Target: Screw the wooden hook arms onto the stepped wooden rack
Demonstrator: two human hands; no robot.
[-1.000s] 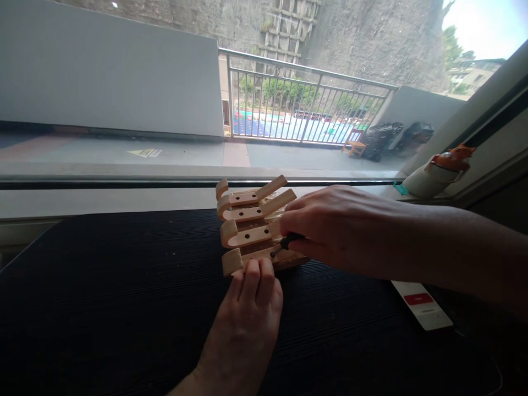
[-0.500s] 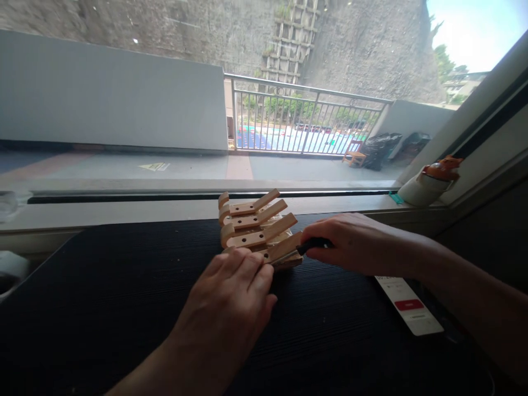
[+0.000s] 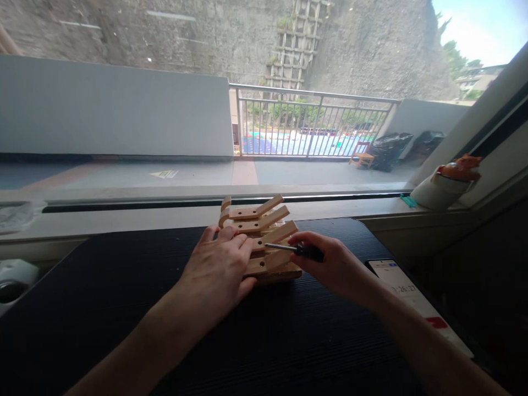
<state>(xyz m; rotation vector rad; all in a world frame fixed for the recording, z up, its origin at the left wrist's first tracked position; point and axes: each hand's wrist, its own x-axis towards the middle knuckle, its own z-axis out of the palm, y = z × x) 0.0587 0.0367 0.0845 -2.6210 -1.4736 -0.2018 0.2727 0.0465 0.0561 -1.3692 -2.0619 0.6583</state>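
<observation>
Several pale wooden hooks (image 3: 270,261), each with a curled end, a slanted end and dark holes, lie side by side on the table. Under them a flat wooden piece shows at the near right edge. My left hand (image 3: 218,261) is closed over the left part of the nearer hooks, hiding their curled ends. In my right hand (image 3: 325,256) is a screwdriver (image 3: 309,252) with a black handle and a thin metal shaft. Its shaft points left, and the tip is close to a hole in the second hook from the front; whether it touches, I cannot tell.
A phone (image 3: 402,283) with a lit screen lies on the black table (image 3: 173,324), partly behind my right forearm. On the windowsill stand a white container with an orange top (image 3: 443,184) and a small green item (image 3: 408,201). Clear plastic (image 3: 20,214) lies at the left.
My left hand has shifted up and left, off the nearest hook's holes. The screwdriver has moved from the nearest hook to the second one, its tip now further back.
</observation>
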